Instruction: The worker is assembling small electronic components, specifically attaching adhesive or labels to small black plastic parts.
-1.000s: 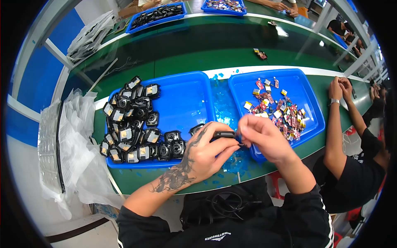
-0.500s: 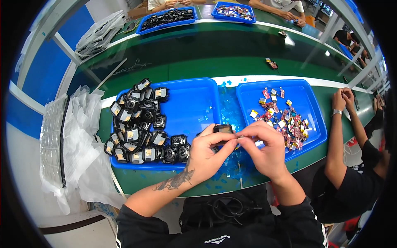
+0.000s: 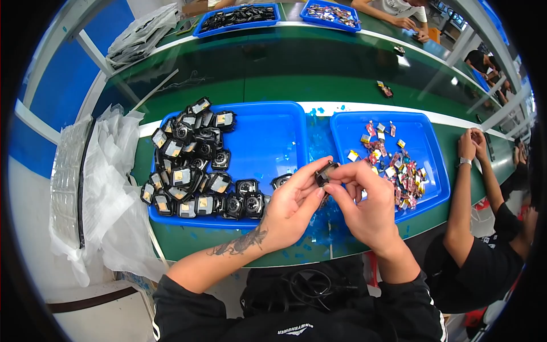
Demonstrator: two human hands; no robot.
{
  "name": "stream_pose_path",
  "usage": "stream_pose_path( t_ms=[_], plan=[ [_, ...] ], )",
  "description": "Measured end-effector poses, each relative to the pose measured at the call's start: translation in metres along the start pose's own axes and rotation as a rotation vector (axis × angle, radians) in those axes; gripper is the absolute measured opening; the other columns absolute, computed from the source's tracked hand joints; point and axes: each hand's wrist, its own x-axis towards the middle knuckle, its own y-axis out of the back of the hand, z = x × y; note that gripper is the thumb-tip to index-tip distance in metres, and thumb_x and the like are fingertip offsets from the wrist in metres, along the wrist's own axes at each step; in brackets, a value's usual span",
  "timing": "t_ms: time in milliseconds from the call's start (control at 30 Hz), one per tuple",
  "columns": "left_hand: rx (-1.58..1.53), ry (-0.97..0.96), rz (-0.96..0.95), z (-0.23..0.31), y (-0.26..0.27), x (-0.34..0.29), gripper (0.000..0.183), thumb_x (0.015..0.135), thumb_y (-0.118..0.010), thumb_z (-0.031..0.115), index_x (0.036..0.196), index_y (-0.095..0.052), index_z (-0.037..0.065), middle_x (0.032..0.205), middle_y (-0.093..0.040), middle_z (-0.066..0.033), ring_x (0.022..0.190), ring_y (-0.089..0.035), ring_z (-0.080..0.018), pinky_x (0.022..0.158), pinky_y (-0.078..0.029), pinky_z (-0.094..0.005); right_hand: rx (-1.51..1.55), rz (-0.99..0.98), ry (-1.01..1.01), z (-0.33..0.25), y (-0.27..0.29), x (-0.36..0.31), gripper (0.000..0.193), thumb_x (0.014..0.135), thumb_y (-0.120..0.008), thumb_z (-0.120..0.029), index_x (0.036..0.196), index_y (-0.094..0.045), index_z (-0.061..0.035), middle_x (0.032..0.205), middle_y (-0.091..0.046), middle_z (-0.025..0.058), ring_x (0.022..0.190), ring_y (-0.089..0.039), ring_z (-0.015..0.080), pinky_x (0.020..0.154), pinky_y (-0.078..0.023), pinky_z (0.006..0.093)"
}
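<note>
Head view, left hand: I have the left hand point(image 3: 293, 208) holding a small black casing point(image 3: 326, 174), tilted, between fingers and thumb.
Head view, right hand: my right hand point(image 3: 367, 202) is narrow, thumb and forefinger pinching the same casing's right side; I cannot tell if they grip a smaller part too.
Casing's place: I see it raised above the worktop point(image 3: 188, 239), between the two trays.
Larger blue tray point(image 3: 259, 137): black casings point(image 3: 194, 159) heaped mostly at its left.
Smaller blue tray point(image 3: 421, 134): red, white and yellow small parts point(image 3: 401, 176) scattered inside.
</note>
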Motion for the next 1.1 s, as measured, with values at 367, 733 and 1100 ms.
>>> stream_pose_path(
  t_ms=[367, 733, 1100],
  plan=[
    [0.056, -0.057, -0.045, -0.006, -0.001, -0.001, 0.051, 0.098, -0.045, -0.002, 0.147, -0.031, -0.001, 0.139, -0.047, -0.0129, 0.123, -0.050, -0.0157, 0.101, -0.043, -0.0282, 0.022, -0.001, 0.040, 0.011, -0.001, 0.001, 0.009, 0.076, -0.073, 0.000, 0.084, -0.069, -0.0023, 0.078, -0.069, 0.0074, 0.054, -0.054, 0.0149, 0.051, -0.044, 0.0278],
    [0.200, 0.021, -0.123, 0.004, -0.003, -0.007, 0.048, 0.098, -0.043, -0.004, 0.145, -0.034, -0.004, 0.140, -0.048, -0.0153, 0.122, -0.051, -0.0150, 0.097, -0.043, -0.0261, 0.066, -0.033, -0.064, 0.006, 0.010, 0.000, 0.021, 0.069, -0.080, -0.006, 0.069, -0.059, -0.0057, 0.066, -0.061, 0.0055, 0.054, -0.052, 0.0154, 0.053, -0.041, 0.0296],
    [-0.086, -0.160, 0.053, -0.003, -0.009, 0.002, 0.046, 0.097, -0.045, -0.003, 0.141, -0.033, 0.001, 0.129, -0.055, -0.0172, 0.116, -0.056, -0.0167, 0.098, -0.044, -0.0298, -0.006, 0.075, 0.288, 0.010, 0.003, -0.020, 0.028, 0.070, -0.080, -0.002, 0.092, -0.063, -0.0012, 0.082, -0.065, 0.0106, 0.073, -0.064, 0.0263, 0.064, -0.051, 0.0338]
  ],
)
